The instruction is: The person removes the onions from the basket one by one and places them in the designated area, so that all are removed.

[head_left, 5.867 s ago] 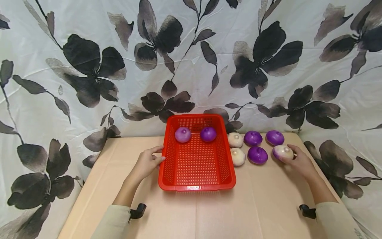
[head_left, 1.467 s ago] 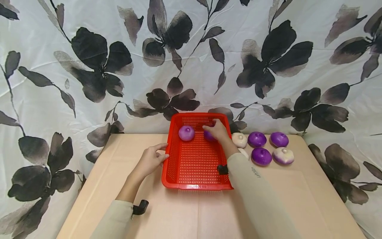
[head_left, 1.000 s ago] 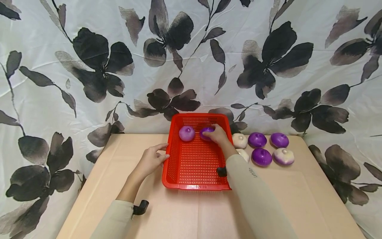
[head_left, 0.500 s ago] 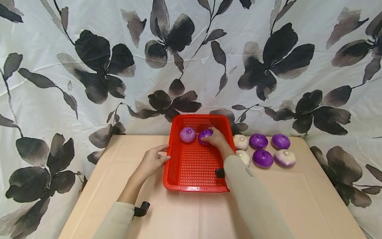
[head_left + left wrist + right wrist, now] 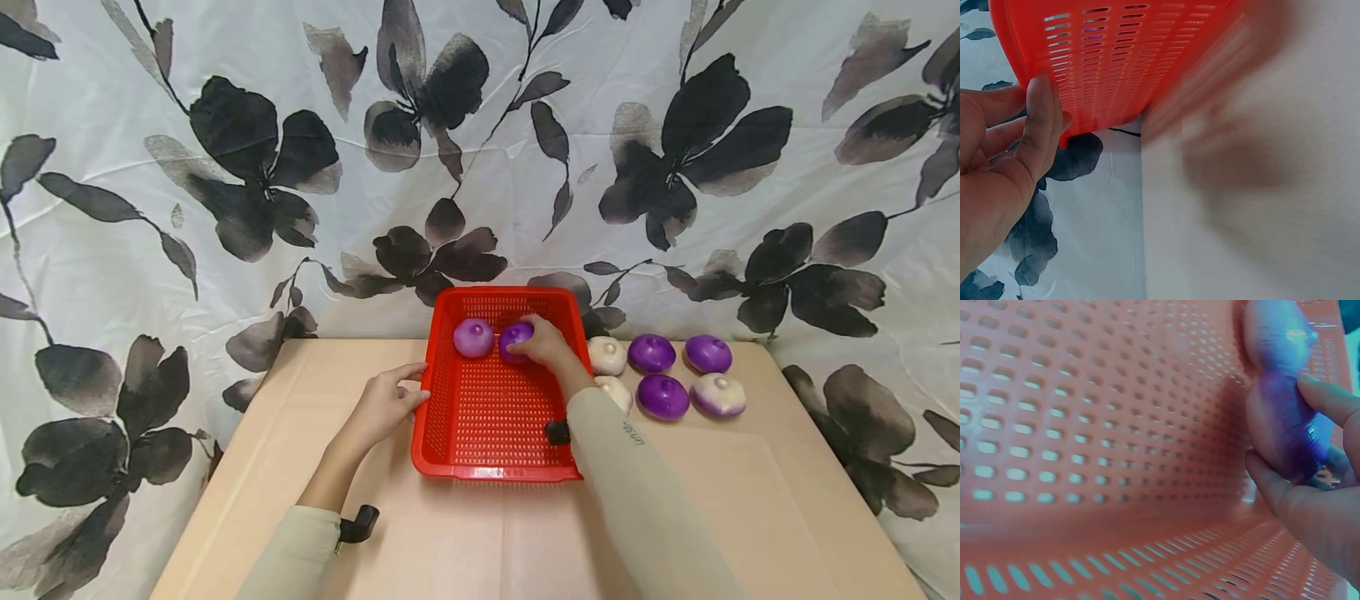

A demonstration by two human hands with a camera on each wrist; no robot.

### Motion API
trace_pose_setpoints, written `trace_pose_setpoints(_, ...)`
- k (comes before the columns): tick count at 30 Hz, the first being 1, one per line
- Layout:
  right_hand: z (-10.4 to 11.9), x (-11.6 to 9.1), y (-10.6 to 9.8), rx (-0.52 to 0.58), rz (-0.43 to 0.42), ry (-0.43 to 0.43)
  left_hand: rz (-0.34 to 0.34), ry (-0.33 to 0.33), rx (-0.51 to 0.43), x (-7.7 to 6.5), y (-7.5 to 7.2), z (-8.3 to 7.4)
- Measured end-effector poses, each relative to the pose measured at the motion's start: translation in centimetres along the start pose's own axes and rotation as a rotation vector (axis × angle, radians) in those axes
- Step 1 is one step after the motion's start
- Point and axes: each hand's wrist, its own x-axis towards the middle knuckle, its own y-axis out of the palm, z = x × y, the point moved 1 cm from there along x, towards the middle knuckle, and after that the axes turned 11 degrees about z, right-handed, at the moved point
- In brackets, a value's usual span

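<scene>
In the head view a red basket (image 5: 491,467) with slotted walls stands on the table, a paler purple onion (image 5: 473,338) near its far end. My right hand (image 5: 549,348) reaches over its right wall and grips a darker purple onion (image 5: 514,342). In the right wrist view this dark onion (image 5: 1291,428) sits between thumb and fingers, touching the paler onion (image 5: 1275,334). My left hand (image 5: 381,402) touches the outside of the basket's left rim. In the left wrist view its fingers (image 5: 1038,115) lie fairly straight against the rim.
Right of the basket stand two white onions (image 5: 606,356), several purple onions (image 5: 663,397) and a white-and-purple onion (image 5: 718,394), in two rows. The lower white one is partly behind my right sleeve (image 5: 637,483). A floral cloth (image 5: 525,208) hangs behind the tan table (image 5: 450,542).
My right hand has let go of the white-and-purple onion on the right. It gripped the dark onion in the basket and shifted it slightly left, beside the paler one. The left hand stays put.
</scene>
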Motion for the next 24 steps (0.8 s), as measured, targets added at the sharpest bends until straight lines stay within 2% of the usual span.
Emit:
trace_pose_setpoints(13, 2.7, -1.4, -4.3, -0.095, -0.056, -0.091, 0.001, -0.005, 0.015, 0.1, 0.1, -0.2)
trace_pose_setpoints(24, 4.8, -5.0, -8.8, -0.129, -0.076, -0.214, 0.0, -0.014, 0.019, 0.1, 0.0, -0.2)
